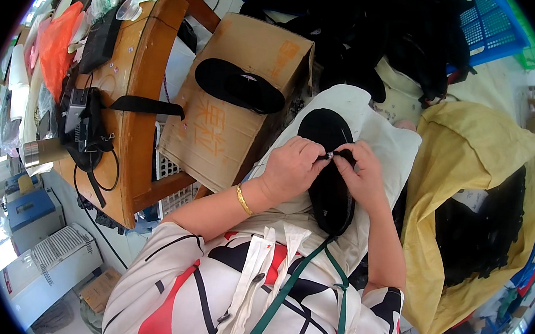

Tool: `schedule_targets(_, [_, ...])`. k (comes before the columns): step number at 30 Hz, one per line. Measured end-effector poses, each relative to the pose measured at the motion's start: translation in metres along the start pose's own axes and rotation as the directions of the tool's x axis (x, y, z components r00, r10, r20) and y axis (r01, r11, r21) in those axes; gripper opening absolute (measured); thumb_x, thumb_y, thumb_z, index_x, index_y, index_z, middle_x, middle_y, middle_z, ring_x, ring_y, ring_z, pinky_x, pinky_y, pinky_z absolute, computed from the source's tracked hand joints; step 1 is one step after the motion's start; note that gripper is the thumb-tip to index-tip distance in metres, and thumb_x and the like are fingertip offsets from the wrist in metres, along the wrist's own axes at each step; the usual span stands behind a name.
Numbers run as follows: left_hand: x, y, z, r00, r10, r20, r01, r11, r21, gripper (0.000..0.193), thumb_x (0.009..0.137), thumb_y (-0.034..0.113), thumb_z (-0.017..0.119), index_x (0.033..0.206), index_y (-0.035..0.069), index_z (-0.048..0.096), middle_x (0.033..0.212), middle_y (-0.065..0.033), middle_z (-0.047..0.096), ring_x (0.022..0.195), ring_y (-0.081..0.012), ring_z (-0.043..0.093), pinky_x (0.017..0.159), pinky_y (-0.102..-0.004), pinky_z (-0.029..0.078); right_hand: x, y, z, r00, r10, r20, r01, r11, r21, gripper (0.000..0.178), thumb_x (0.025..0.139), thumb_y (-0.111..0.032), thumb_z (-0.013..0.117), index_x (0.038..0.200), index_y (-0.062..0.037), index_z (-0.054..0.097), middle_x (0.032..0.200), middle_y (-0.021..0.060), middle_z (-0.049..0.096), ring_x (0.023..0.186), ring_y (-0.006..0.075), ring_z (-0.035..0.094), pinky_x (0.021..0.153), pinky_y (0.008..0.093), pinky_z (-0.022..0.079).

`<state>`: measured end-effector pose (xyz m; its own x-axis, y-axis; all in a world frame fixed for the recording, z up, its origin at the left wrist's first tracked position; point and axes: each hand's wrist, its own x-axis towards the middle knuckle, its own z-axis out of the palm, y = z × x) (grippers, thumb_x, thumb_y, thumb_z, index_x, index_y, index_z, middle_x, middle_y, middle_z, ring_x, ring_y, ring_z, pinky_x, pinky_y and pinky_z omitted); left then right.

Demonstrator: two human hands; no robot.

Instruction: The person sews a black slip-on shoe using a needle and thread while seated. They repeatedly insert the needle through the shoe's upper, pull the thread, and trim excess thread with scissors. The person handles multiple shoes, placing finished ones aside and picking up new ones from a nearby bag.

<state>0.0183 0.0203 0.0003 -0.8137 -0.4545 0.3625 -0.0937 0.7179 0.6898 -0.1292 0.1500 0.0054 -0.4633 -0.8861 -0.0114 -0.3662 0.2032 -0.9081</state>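
A black slip-on shoe lies on the white cloth over my lap, its toe pointing away from me. Over its opening, a narrow dark strip with a small shiny piece is pinched between my hands. My left hand, below a gold bracelet, has its thumb and fingers pressed together on one side of that piece. On the other side my right hand pinches too. Fingertips partly hide how the piece sits on the shoe. A second black shoe rests on a cardboard box to the left.
A wooden table stands left, bearing a black strap, plastic bags and a small corded device. At the right sits a yellow sack holding black items. Beyond my lap lies a dark pile, near a blue crate.
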Motion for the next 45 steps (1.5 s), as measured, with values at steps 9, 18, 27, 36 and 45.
schedule_targets(9, [0.018, -0.003, -0.013, 0.904, -0.359, 0.232, 0.402, 0.899, -0.175, 0.01, 0.086, 0.013, 0.069, 0.09, 0.007, 0.063, 0.076, -0.009, 0.061, 0.067, -0.0276, 0.06, 0.058, -0.036, 0.048, -0.001, -0.014, -0.005, 0.964, 0.229, 0.131, -0.195, 0.953, -0.23, 0.022, 0.085, -0.021, 0.072, 0.091, -0.0018, 0.064, 0.082, 0.0151, 0.059, 0.071, 0.0313, 0.058, 0.065, 0.0397, 0.047])
schedule_targets(18, [0.015, 0.001, -0.005, 0.993, 0.054, 0.107, -0.075, 0.976, 0.204, 0.025, 0.08, 0.017, 0.074, 0.1, 0.009, 0.063, 0.093, -0.0068, 0.059, 0.082, -0.0254, 0.062, 0.063, -0.036, 0.052, -0.02, -0.032, -0.02, 0.996, -0.036, -0.08, -0.044, 0.587, -0.809, 0.013, 0.081, -0.016, 0.069, 0.078, -0.0055, 0.061, 0.073, 0.0105, 0.057, 0.07, 0.0319, 0.06, 0.06, 0.0428, 0.048])
schedule_targets(27, [0.011, 0.013, -0.002, 0.989, -0.01, 0.146, -0.043, 0.935, 0.351, 0.036, 0.072, 0.02, 0.077, 0.102, 0.007, 0.06, 0.093, -0.0077, 0.058, 0.083, -0.0255, 0.062, 0.063, -0.0341, 0.053, -0.002, -0.024, 0.038, 0.955, 0.211, -0.208, 0.136, 0.31, 0.941, 0.026, 0.106, -0.018, 0.042, 0.086, -0.0039, 0.052, 0.079, 0.0035, 0.054, 0.075, 0.0166, 0.055, 0.089, 0.0362, 0.05])
schedule_targets(36, [0.008, -0.003, 0.01, 0.986, 0.099, 0.132, -0.141, 0.921, 0.362, 0.026, 0.074, 0.011, 0.072, 0.098, 0.005, 0.066, 0.086, -0.0078, 0.059, 0.079, -0.0249, 0.063, 0.063, -0.0335, 0.053, -0.044, -0.039, 0.054, 0.895, 0.301, -0.329, 0.198, 0.393, 0.898, 0.019, 0.102, -0.011, 0.044, 0.083, -0.0059, 0.046, 0.073, 0.0003, 0.043, 0.068, 0.0113, 0.043, 0.089, 0.033, 0.044])
schedule_targets(45, [0.013, -0.001, 0.007, 0.978, 0.091, 0.188, -0.145, 0.946, 0.291, 0.021, 0.073, 0.009, 0.072, 0.093, 0.006, 0.067, 0.083, -0.0075, 0.06, 0.075, -0.0259, 0.064, 0.064, -0.0352, 0.054, -0.073, -0.058, 0.063, 0.918, 0.116, -0.378, 0.169, 0.751, 0.638, 0.02, 0.103, -0.012, 0.044, 0.086, -0.0042, 0.049, 0.078, -0.0013, 0.045, 0.069, 0.0062, 0.037, 0.077, 0.0211, 0.038])
